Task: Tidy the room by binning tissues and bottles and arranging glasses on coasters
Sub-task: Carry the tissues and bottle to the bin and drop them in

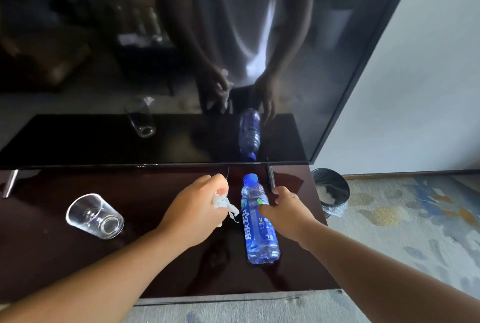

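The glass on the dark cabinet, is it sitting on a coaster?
No. The glass stands directly on the bare glossy cabinet top, with no coaster under it.

Readable marks: a brand on the television and print on the bottle label.

The television (181,63) carries the small letters "TCL" at the middle of its bottom edge, pale on the black frame. The bottle (259,221) has a blue label with large white characters running along its length; they look like Chinese script, but seen at this angle I cannot read them for sure. Beside them on the same label stands a yellow-green "V" with rows of small white print under it, too fine to make out. No other writing shows anywhere.
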A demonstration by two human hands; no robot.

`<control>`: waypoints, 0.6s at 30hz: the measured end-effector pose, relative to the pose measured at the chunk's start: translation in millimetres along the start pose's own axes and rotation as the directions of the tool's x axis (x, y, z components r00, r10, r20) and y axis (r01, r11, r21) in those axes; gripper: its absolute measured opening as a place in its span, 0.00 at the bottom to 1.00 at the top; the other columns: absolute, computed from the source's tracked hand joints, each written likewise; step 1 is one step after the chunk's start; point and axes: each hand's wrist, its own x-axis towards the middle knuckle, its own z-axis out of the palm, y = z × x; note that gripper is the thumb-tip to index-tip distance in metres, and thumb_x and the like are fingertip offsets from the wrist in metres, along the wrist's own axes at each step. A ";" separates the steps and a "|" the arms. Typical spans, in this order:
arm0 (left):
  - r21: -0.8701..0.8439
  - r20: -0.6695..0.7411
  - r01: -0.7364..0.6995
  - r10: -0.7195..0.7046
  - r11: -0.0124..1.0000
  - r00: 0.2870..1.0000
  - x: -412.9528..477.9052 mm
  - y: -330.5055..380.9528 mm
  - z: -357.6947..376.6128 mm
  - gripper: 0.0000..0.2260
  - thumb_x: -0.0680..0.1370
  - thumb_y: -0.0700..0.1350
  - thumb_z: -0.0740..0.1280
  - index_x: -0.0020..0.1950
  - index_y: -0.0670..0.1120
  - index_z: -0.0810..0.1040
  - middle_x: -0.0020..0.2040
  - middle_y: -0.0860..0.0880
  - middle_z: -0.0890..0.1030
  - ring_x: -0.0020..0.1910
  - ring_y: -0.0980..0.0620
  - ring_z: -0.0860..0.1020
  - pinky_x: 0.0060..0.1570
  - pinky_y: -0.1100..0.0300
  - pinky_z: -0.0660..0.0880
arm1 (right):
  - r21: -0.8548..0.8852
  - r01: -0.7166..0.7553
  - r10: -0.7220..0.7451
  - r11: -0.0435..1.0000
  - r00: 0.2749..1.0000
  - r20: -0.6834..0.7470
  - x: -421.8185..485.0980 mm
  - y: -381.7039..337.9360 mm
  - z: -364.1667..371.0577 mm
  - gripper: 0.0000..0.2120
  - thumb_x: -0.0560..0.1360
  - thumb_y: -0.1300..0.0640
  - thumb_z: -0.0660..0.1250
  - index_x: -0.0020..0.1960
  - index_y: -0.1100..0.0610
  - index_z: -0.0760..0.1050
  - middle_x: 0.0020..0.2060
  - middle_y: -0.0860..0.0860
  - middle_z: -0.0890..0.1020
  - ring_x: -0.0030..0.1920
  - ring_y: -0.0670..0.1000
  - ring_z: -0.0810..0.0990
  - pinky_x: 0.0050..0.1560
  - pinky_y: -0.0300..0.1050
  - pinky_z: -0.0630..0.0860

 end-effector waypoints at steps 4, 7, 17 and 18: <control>0.008 0.034 0.020 -0.020 1.000 0.999 -3.4 -13.7 6.6 0.06 0.73 0.39 0.62 0.40 0.49 0.73 0.41 0.53 0.72 0.31 0.58 0.79 0.29 0.67 0.67 | -0.027 -0.065 0.066 0.998 0.997 0.030 14.5 0.5 21.4 0.35 0.72 0.42 0.67 0.73 0.53 0.59 0.67 0.54 0.66 0.56 0.56 0.77 0.50 0.48 0.77; -0.010 0.052 0.006 -0.006 1.000 0.999 -5.5 -22.1 11.3 0.06 0.72 0.38 0.62 0.39 0.49 0.73 0.41 0.53 0.72 0.32 0.59 0.78 0.31 0.68 0.66 | -0.095 -0.077 0.080 0.992 0.997 0.024 24.3 2.0 36.5 0.39 0.71 0.38 0.68 0.74 0.54 0.57 0.66 0.55 0.66 0.64 0.58 0.71 0.59 0.51 0.73; -0.050 0.107 0.005 0.000 0.999 0.994 -1.4 -45.5 23.9 0.06 0.70 0.37 0.63 0.40 0.49 0.73 0.42 0.53 0.72 0.32 0.56 0.79 0.34 0.59 0.70 | -0.124 -0.174 0.172 0.977 0.985 -0.021 51.1 6.4 70.1 0.48 0.67 0.39 0.72 0.75 0.55 0.49 0.62 0.59 0.71 0.60 0.60 0.74 0.57 0.53 0.75; -0.054 0.107 -0.001 0.007 0.999 0.994 -0.5 -47.1 23.5 0.06 0.70 0.37 0.63 0.40 0.49 0.74 0.42 0.53 0.72 0.32 0.56 0.78 0.34 0.58 0.71 | -0.122 -0.183 0.180 0.976 0.983 -0.029 52.0 6.3 71.3 0.46 0.67 0.41 0.72 0.74 0.55 0.50 0.61 0.59 0.72 0.58 0.60 0.75 0.55 0.53 0.76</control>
